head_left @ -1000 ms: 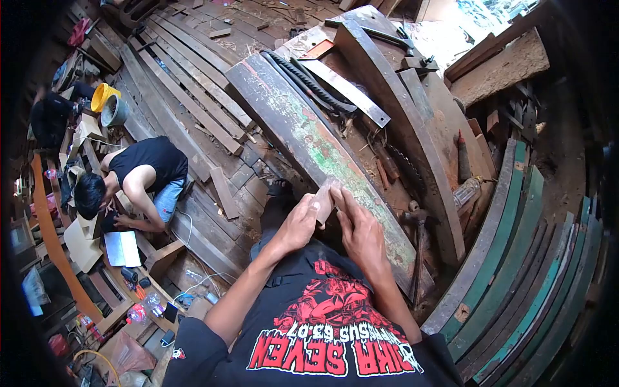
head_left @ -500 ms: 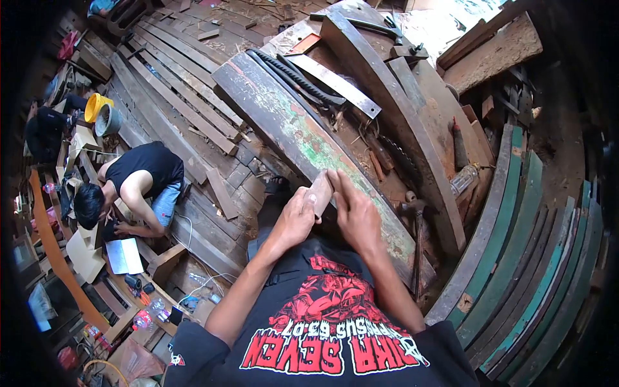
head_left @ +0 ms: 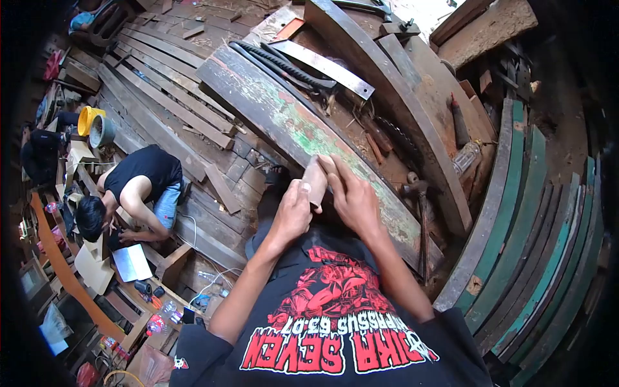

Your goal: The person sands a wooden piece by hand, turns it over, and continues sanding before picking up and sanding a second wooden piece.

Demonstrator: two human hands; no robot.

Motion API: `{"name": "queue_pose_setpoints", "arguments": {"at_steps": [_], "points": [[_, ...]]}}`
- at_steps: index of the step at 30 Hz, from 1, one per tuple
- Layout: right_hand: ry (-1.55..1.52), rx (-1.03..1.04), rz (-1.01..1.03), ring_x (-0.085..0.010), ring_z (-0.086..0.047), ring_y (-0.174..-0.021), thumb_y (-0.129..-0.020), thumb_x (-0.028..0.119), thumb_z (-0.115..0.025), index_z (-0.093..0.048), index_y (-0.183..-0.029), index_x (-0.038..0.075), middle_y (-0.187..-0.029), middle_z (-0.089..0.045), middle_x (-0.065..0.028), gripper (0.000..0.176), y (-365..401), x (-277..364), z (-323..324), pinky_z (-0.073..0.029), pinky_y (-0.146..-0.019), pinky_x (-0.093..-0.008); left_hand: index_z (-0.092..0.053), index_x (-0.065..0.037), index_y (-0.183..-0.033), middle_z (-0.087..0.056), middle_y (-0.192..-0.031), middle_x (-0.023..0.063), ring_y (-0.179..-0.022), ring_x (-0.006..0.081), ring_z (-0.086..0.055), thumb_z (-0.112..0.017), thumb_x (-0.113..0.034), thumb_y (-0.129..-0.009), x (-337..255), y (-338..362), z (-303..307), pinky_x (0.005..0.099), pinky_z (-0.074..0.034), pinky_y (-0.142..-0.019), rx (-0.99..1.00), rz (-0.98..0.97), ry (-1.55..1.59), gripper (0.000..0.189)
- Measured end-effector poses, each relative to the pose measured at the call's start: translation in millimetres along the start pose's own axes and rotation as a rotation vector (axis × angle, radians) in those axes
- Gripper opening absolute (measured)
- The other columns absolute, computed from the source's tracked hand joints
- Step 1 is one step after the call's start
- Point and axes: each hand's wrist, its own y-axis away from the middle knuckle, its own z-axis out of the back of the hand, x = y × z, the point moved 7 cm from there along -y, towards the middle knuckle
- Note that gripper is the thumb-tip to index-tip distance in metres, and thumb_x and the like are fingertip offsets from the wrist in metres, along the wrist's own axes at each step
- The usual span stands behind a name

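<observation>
A small wooden block (head_left: 314, 182) stands upright in the centre of the frame, held between both hands. The left hand (head_left: 291, 216) grasps its lower left side, and the right hand (head_left: 353, 197) presses stretched fingers along its right side. Just behind it a long plank with worn green paint (head_left: 284, 119) runs diagonally. A hammer (head_left: 420, 213) lies to the right. At the left, another person in a black shirt (head_left: 138, 184) crouches on the floor.

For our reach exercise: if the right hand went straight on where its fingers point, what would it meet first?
The right hand would likely meet the green-painted plank just past the wooden block it holds; depth is unclear.
</observation>
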Motion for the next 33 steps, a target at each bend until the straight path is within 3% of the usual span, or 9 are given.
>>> {"name": "queue_pose_setpoints", "arguments": {"at_steps": [3,8,11,12,16,20,25,30,33], "points": [[0.007,-0.052,0.162,-0.0483,-0.072,-0.093,-0.107,0.031,-0.059,-0.057,-0.151,0.017,-0.107,-0.074,-0.0282,0.047,17.5,10.7,-10.7,-0.056,-0.080,-0.0573,-0.051,-0.013,-0.121,-0.060,-0.080,0.0026,-0.046,0.0076,-0.041,-0.035,-0.037,-0.117,2.5,-0.3,5.8,0.0255,-0.035,-0.040,-0.041,0.045,0.041,0.030],[0.017,0.017,-0.073,-0.0486,-0.072,-0.102,-0.107,0.030,-0.059,-0.057,-0.151,0.014,-0.116,-0.073,-0.0295,0.047,10.4,-7.8,-0.5,-0.057,-0.087,-0.0548,-0.050,-0.009,-0.125,-0.060,-0.077,0.0042,-0.045,0.0070,-0.041,-0.037,-0.034,-0.117,0.4,2.6,1.0,0.0264,-0.034,-0.039,0.010,0.084,0.184,0.030],[-0.053,-0.040,0.107,-0.0500,-0.071,-0.103,-0.106,0.029,-0.059,-0.057,-0.150,0.009,-0.116,-0.073,-0.0299,0.047,12.1,3.4,-0.1,-0.057,-0.087,-0.0559,-0.050,-0.008,-0.128,-0.060,-0.078,0.0042,-0.045,0.0066,-0.042,-0.039,-0.035,-0.116,-7.2,3.2,3.9,0.0258,-0.034,-0.039,-0.041,0.043,0.142,0.031],[-0.069,-0.127,0.240,-0.0408,-0.076,-0.082,-0.108,0.031,-0.059,-0.056,-0.148,0.006,-0.103,-0.077,-0.0240,0.048,14.6,8.0,-1.3,-0.059,-0.072,-0.0496,-0.051,-0.006,-0.131,-0.063,-0.082,0.0054,-0.046,0.0061,-0.043,-0.043,-0.037,-0.116,-7.5,3.8,6.7,0.0242,-0.036,-0.041,-0.048,0.036,0.122,0.035],[-0.843,0.267,-0.360,-0.0067,-0.053,-0.057,-0.113,0.038,-0.052,-0.053,-0.147,0.004,-0.088,-0.068,-0.0039,0.049,28.1,-37.2,-12.3,-0.044,-0.051,-0.0250,-0.059,-0.004,-0.125,-0.072,-0.095,0.0083,-0.051,0.0038,-0.047,-0.051,-0.040,-0.113,-5.7,5.0,15.9,0.0217,-0.040,-0.044,0.056,0.080,0.093,0.039],[-1.106,0.215,-0.504,-0.0071,-0.057,-0.063,-0.114,0.039,-0.049,-0.052,-0.148,0.005,-0.095,-0.068,-0.0036,0.049,34.3,-60.3,-7.6,-0.045,-0.051,-0.0232,-0.059,-0.003,-0.134,-0.073,-0.095,0.0056,-0.058,0.0037,-0.053,-0.058,-0.037,-0.110,-13.5,12.5,17.8,0.0213,-0.044,-0.048,0.075,0.043,-0.007,0.042],[-0.917,0.178,-0.399,-0.0110,-0.063,-0.077,-0.110,0.037,-0.060,-0.052,-0.149,0.007,-0.107,-0.068,-0.0082,0.050,33.6,-39.8,10.5,-0.054,-0.064,-0.0267,-0.063,-0.003,-0.133,-0.073,-0.093,0.0043,-0.064,0.0072,-0.058,-0.063,-0.034,-0.107,-35.4,21.0,7.9,0.0267,-0.049,-0.054,0.097,0.046,-0.138,0.041],[-0.539,0.054,0.033,-0.0280,-0.069,-0.091,-0.102,0.032,-0.072,-0.054,-0.146,0.003,-0.122,-0.070,-0.0154,0.055,29.0,-42.0,9.3,-0.056,-0.090,-0.0424,-0.068,0.004,-0.120,-0.075,-0.092,0.0207,-0.075,0.0334,-0.072,-0.064,-0.027,-0.104,-41.1,5.9,-1.0,0.0418,-0.056,-0.067,-0.086,-0.296,-0.507,0.035],[-0.467,-0.026,-0.184,-0.0281,-0.071,-0.096,-0.102,0.031,-0.071,-0.058,-0.143,0.002,-0.114,-0.072,-0.0182,0.052,41.2,-45.6,18.0,-0.055,-0.090,-0.0419,-0.069,0.005,-0.114,-0.073,-0.094,0.0296,-0.087,0.0478,-0.072,-0.064,-0.023,-0.102,-64.4,15.5,-13.0,0.0491,-0.057,-0.074,-0.156,-0.412,-0.608,0.031]]}}
